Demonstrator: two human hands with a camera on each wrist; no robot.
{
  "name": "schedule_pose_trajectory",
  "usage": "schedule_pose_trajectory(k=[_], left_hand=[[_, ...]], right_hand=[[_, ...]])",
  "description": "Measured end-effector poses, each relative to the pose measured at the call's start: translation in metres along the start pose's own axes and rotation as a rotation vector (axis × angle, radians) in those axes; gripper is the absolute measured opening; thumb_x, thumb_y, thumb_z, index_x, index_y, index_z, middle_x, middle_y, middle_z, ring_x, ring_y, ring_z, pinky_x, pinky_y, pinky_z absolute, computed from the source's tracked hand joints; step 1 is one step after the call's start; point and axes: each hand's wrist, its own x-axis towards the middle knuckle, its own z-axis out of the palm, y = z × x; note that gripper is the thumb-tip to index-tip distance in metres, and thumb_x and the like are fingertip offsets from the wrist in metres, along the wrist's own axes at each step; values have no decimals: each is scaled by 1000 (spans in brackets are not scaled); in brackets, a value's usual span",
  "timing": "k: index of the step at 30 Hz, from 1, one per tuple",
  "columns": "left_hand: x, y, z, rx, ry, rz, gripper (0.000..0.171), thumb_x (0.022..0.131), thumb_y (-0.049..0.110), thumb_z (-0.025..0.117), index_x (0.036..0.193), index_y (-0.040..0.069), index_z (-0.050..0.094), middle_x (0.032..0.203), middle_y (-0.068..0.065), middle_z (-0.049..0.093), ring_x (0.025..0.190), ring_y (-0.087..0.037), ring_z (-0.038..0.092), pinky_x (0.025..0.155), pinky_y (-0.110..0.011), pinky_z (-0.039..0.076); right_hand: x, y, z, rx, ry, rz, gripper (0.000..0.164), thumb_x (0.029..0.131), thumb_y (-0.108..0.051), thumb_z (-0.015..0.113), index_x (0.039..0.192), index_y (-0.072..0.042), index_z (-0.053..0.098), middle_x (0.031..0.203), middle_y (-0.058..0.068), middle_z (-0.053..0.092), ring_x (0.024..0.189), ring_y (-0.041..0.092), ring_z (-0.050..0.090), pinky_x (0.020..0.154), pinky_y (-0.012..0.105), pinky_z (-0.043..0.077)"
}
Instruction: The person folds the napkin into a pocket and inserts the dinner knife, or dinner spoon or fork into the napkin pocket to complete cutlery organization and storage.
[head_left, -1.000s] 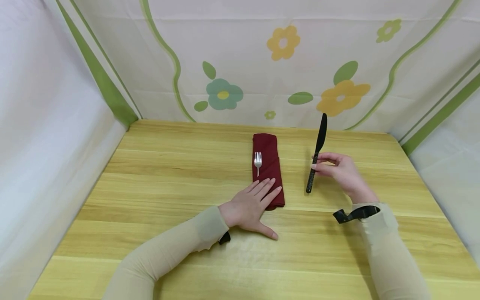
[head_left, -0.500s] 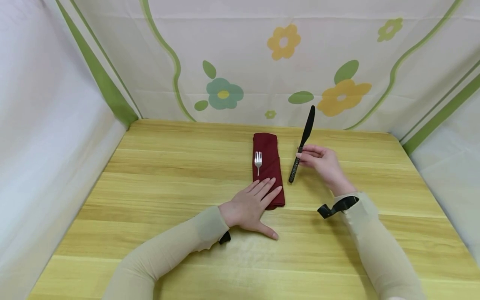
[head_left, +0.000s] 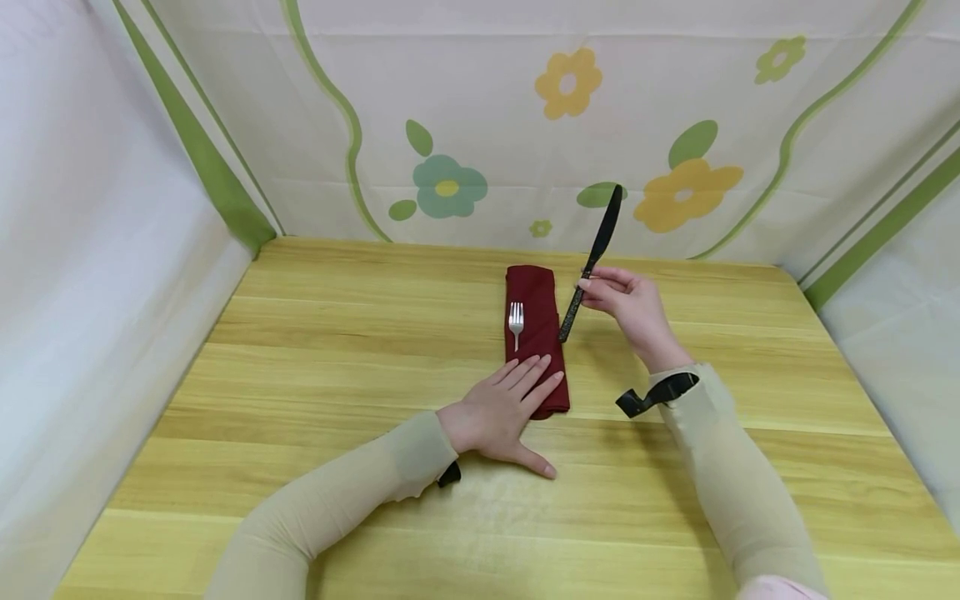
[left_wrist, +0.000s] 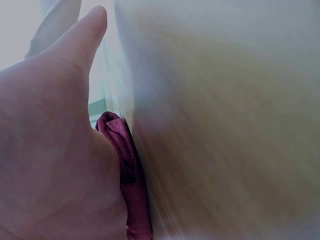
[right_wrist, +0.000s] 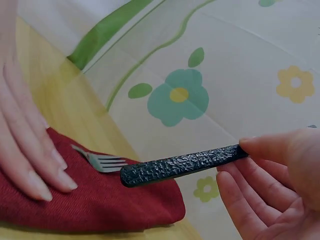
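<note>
A dark red folded napkin (head_left: pixel 534 287) lies lengthwise on the wooden table, its layers showing at the near end in the left wrist view. On it rests a small silver fork (head_left: pixel 516 323), tines pointing away; the handle's lower part is out of sight. My left hand (head_left: pixel 504 417) lies flat with fingers spread, fingertips on the napkin's near half and thumb out over the wood. Between thumb and fingers my right hand (head_left: pixel 630 308) pinches a black table knife (head_left: pixel 600 237) by its textured handle. The knife tilts blade up, its handle end (right_wrist: pixel 132 176) at the napkin's right edge.
The wooden table (head_left: pixel 337 333) stretches out on both sides of the napkin. Behind it hangs a white cloth (head_left: pixel 480 100) printed with flowers and leaves. More white cloth (head_left: pixel 97 250) walls the left side, and likewise the right.
My right hand has carried the knife leftward and a little away from me, up to the napkin's right edge. The left hand, fork and napkin have stayed in place.
</note>
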Motion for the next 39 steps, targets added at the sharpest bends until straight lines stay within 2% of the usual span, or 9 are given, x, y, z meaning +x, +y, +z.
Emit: schedule_pose_trajectory(k=[13, 15, 17, 20, 23, 27, 32, 36, 39], left_hand=[[-1, -1, 0, 7, -21, 3, 127, 75, 95, 44, 165, 17, -1, 170, -8, -7, 154, -22, -7, 122, -37, -2], [-3, -1, -1, -12, -34, 12, 127, 75, 96, 44, 165, 18, -1, 169, -7, -8, 154, -21, -8, 122, -37, -3], [-5, -3, -1, -70, -40, 29, 126, 75, 95, 45, 165, 18, 2, 170, -7, -6, 154, -20, -8, 121, -36, -4], [-6, -11, -4, -214, -4, 66, 120, 79, 91, 48, 165, 15, 13, 170, -7, 3, 154, -18, -2, 122, -36, -1], [-7, -22, -13, -427, 72, 81, 107, 85, 81, 57, 162, 13, 27, 168, -7, 16, 153, -19, 13, 122, -37, 12], [-7, -40, -26, -761, 188, 49, 88, 90, 64, 67, 155, 12, 42, 158, -4, 38, 143, -19, 36, 116, -40, 32], [0, -56, -28, -1128, 331, -6, 64, 95, 41, 72, 145, 6, 52, 142, -10, 56, 130, -25, 52, 109, -42, 42], [9, -59, -28, -1339, 409, -32, 51, 97, 32, 73, 139, 7, 58, 131, -9, 65, 120, -20, 62, 101, -37, 49], [15, -57, -30, -1433, 463, -79, 43, 96, 31, 75, 134, 13, 64, 123, -2, 69, 115, -15, 64, 99, -38, 51]], right_hand=[[6, -9, 6, 37, -14, -20, 34, 94, -10, 76, 116, 11, 61, 104, 18, 74, 83, 19, 73, 82, 32, 58], [5, -10, 7, 42, -17, -23, 33, 94, -9, 75, 116, 11, 61, 101, 15, 75, 83, 19, 73, 83, 33, 58], [4, -12, 8, 44, -21, -32, 31, 94, -8, 75, 115, 11, 61, 98, 12, 75, 82, 19, 73, 83, 34, 58], [1, -15, 9, 47, -28, -55, 29, 94, -6, 74, 112, 12, 62, 97, 13, 75, 81, 19, 73, 82, 34, 59], [-2, -19, 11, 38, -31, -80, 24, 94, -6, 75, 109, 10, 65, 98, 16, 75, 81, 19, 73, 80, 33, 59], [-5, -25, 14, 15, -36, -101, 20, 93, -7, 76, 106, 6, 69, 99, 16, 75, 81, 20, 73, 79, 32, 59], [-11, -33, 20, -19, -51, -111, 20, 93, -9, 77, 106, 5, 70, 98, 15, 75, 82, 21, 72, 79, 33, 59], [-16, -37, 27, -46, -77, -124, 23, 93, -8, 77, 109, 7, 69, 99, 17, 75, 82, 22, 72, 79, 33, 59], [-19, -38, 32, -60, -106, -126, 23, 93, -7, 76, 110, 7, 69, 98, 16, 75, 82, 22, 72, 79, 33, 59]])
